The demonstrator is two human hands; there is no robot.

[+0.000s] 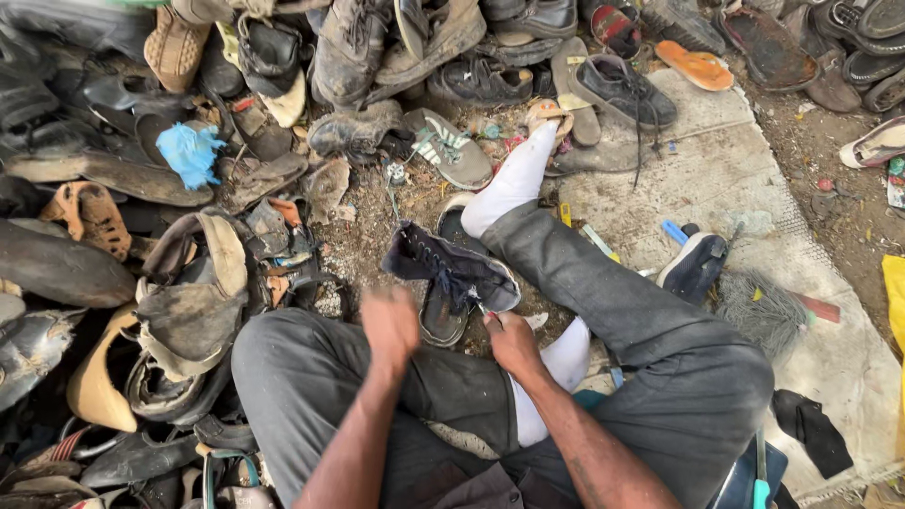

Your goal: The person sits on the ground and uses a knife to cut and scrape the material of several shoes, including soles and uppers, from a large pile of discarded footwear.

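Note:
A worn black lace-up shoe lies between my crossed legs, its upper peeled open above the sole. My right hand is closed around a small tool whose tip meets the shoe's near edge. My left hand hovers blurred just left of the shoe, fingers loosely curled; I cannot tell whether it holds anything. My legs wear grey trousers and white socks.
Heaps of old shoes and sandals fill the left side and the far edge. A dark shoe with a white sole and a brush lie on the pale mat at right. An orange sandal sits far right.

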